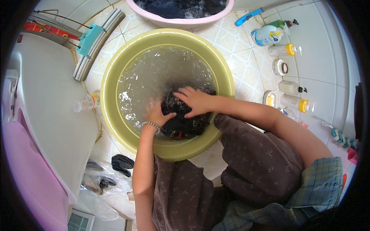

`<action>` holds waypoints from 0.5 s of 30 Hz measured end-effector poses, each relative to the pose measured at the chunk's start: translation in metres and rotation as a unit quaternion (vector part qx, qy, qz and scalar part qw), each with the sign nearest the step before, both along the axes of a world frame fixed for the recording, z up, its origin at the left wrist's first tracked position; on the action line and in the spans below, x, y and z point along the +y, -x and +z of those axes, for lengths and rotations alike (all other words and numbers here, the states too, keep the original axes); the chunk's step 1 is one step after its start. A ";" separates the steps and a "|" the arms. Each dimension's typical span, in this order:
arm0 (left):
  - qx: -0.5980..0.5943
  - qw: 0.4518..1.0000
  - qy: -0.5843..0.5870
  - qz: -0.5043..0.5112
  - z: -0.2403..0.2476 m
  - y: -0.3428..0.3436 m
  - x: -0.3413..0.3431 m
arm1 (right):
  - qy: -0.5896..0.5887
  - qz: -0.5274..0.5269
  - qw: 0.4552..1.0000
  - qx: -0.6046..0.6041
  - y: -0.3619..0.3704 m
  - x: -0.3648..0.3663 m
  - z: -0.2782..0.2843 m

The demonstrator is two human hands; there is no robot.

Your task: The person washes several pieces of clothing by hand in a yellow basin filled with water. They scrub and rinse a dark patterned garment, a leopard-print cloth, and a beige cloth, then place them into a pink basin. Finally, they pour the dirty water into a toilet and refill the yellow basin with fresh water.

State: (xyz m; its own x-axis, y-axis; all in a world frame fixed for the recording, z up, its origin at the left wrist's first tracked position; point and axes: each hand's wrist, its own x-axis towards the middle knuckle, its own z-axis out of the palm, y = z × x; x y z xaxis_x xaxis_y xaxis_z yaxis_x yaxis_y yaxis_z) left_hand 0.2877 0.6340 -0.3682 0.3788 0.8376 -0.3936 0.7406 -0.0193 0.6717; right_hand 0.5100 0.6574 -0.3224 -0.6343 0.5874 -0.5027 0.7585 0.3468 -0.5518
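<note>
A dark, patterned piece of cloth [181, 125] lies bunched and wet in cloudy water in a large olive-green basin [111, 111]. My right hand [196, 102] rests on its upper side, fingers spread and thumb apart. At the cloth's left edge is my left hand [157, 116], a beaded bracelet on its wrist. Its thumb reaches over the cloth, stretched away from the fingers, which are partly blurred by water. Both hands touch the cloth without a visible closed grip. What lies under the cloth is hidden by the murky water.
Beyond the basin stands a pink tub [181, 21] with dark cloth in water. A sponge mop [98, 42] leans at the far left, near a white appliance [58, 104]. Several bottles [293, 103] line the right wall. Plastic bags [100, 188] lie at the lower left.
</note>
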 end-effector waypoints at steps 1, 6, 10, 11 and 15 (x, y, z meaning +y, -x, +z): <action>0.052 0.998 0.024 0.035 0.013 0.000 0.004 | -0.019 0.025 0.999 0.005 0.003 -0.007 -0.004; 0.079 0.994 0.074 0.005 0.000 0.006 -0.011 | -0.066 0.043 0.997 0.018 -0.001 0.009 -0.050; -0.037 0.971 0.234 0.032 -0.004 0.016 -0.014 | -0.121 0.019 0.991 0.046 0.008 -0.002 -0.043; -0.012 0.976 0.216 0.036 -0.005 0.014 -0.014 | -0.114 0.063 0.990 0.050 0.008 -0.004 -0.024; -0.154 0.975 0.161 0.014 -0.040 0.021 -0.033 | -0.030 0.051 0.996 0.064 0.001 0.011 -0.010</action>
State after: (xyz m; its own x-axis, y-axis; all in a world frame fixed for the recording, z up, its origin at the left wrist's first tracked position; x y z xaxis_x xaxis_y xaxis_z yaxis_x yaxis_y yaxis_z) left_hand 0.2665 0.6012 -0.4080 0.4994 0.7006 -0.5096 0.5000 0.2473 0.8299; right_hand 0.5088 0.6681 -0.3321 -0.7481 0.5438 -0.3804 0.6433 0.4533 -0.6170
